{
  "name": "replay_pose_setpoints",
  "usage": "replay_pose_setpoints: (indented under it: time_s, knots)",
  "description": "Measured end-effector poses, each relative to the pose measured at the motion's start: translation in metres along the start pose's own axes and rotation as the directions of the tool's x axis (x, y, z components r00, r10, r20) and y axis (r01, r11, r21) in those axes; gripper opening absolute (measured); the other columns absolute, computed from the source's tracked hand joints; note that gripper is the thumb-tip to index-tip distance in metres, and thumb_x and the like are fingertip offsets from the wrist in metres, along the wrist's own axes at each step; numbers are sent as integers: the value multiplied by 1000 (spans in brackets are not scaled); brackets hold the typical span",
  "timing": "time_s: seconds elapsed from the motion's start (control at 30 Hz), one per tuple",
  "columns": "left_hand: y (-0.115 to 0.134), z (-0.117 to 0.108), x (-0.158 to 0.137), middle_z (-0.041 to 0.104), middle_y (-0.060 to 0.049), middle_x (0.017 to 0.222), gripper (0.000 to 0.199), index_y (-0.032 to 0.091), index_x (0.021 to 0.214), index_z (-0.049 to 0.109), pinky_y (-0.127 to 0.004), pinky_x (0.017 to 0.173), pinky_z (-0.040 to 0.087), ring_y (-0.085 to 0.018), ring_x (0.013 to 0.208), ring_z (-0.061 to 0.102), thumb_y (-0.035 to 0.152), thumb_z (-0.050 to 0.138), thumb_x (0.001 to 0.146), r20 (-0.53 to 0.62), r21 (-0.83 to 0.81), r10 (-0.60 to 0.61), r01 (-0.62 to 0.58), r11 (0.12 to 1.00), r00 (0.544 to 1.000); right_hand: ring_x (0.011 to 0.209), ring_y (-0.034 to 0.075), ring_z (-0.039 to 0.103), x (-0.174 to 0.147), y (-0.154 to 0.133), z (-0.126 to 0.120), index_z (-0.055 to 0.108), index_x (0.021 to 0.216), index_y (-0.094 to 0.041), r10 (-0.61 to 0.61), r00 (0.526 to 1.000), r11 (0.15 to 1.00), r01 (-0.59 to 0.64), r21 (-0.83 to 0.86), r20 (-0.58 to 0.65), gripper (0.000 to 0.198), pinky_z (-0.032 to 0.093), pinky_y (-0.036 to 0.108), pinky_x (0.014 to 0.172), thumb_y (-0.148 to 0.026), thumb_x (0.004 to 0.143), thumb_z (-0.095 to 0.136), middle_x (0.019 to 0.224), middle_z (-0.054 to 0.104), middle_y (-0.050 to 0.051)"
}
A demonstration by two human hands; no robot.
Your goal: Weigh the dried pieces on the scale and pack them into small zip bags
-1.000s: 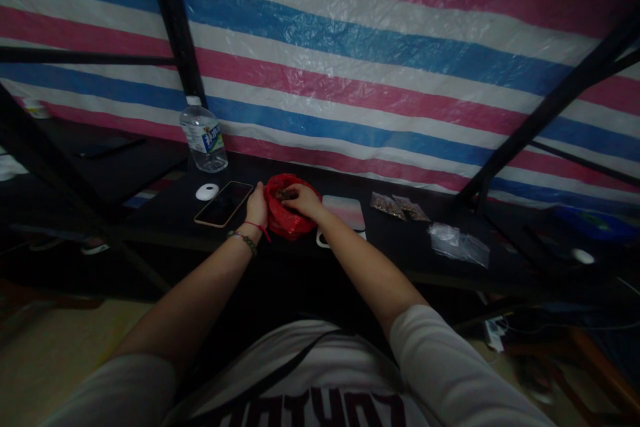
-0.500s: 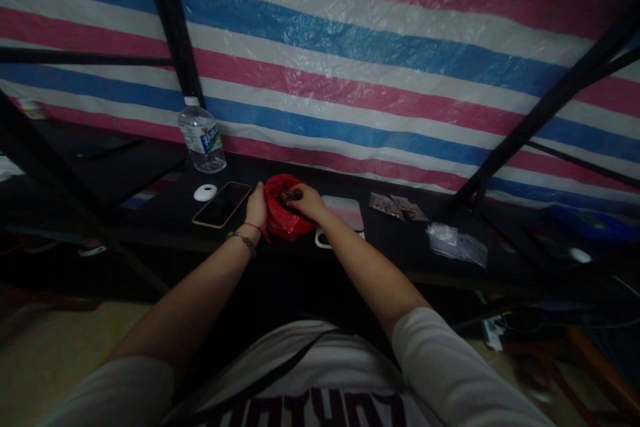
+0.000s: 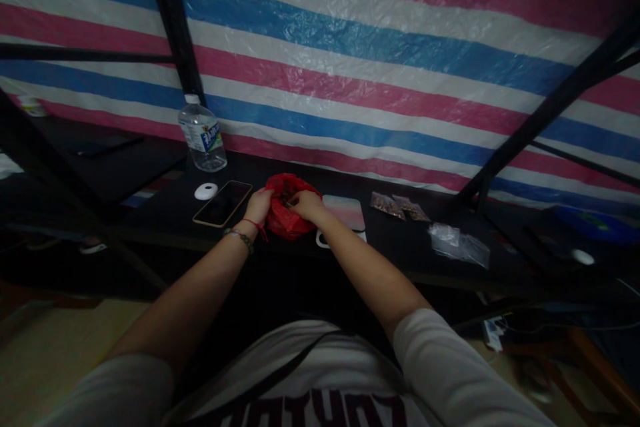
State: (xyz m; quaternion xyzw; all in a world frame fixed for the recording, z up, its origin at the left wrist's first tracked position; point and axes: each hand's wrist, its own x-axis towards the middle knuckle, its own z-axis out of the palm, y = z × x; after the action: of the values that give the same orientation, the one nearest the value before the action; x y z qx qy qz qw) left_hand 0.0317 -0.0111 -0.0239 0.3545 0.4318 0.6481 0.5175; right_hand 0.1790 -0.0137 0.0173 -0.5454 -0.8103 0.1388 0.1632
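A red plastic bag (image 3: pixel 289 221) stands with its mouth open on the black table, small brown pieces inside. My left hand (image 3: pixel 260 205) is closed on the bag's left rim. Over the mouth from the right reaches my right hand (image 3: pixel 307 204), its fingers down in the bag among the brown pieces. Those fingertips look pinched together, but what they hold is hidden. Left of the bag lies a phone (image 3: pixel 223 203) with a dark screen. Right of it, partly under my right forearm, is a pastel pink-and-blue flat square item (image 3: pixel 346 211).
A clear plastic bottle (image 3: pixel 204 137) stands at the back left, with a white round object (image 3: pixel 205 191) in front. Small packets of brown pieces (image 3: pixel 387 205) and clear empty bags (image 3: pixel 457 245) lie on the right. Black metal posts (image 3: pixel 175 27) frame the table before a striped plastic sheet (image 3: pixel 350 73).
My right hand has moved slightly right and lower, with its fingers deeper in the bag. My left hand has shifted a little right, its fingers now curled over the bag's rim.
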Motion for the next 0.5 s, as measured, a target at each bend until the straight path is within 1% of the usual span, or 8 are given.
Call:
replay_pose_setpoints:
  time_s: [0.13, 0.27, 0.43, 0.5]
  knots:
    - [0, 1, 1, 66, -3, 72, 18, 15, 79, 63, -33, 74, 48, -20, 72, 62, 27, 60, 65, 17, -105, 52, -50, 993, 999, 80, 24, 66, 4, -1, 7, 74, 84, -17, 15, 999, 1000, -14, 19, -45, 19, 46, 28, 72, -30, 73, 65, 85, 72, 10]
    - [0, 2, 2, 67, -3, 77, 21, 15, 82, 62, -34, 80, 48, -21, 81, 63, 29, 60, 66, 45, -200, 97, -86, 976, 994, 80, 23, 66, 8, -2, 13, 73, 86, -17, 4, 993, 999, 2, 50, -115, 19, 47, 28, 73, -28, 72, 66, 84, 72, 9]
    - [-2, 2, 4, 69, -4, 85, 24, 15, 86, 62, -33, 82, 47, -20, 84, 64, 29, 60, 67, 58, -238, 136, -119, 964, 989, 85, 23, 66, 10, 0, 21, 72, 87, -18, 28, 986, 989, -3, 147, -165, 18, 48, 29, 79, -24, 71, 68, 87, 71, 9]
    - [-3, 3, 4, 69, -5, 88, 27, 15, 89, 63, -34, 83, 47, -20, 85, 63, 31, 60, 68, 54, -198, 156, -142, 970, 986, 87, 23, 66, 10, 1, 23, 71, 88, -18, 22, 986, 983, 9, 183, -165, 19, 48, 29, 81, -22, 71, 67, 90, 71, 9]
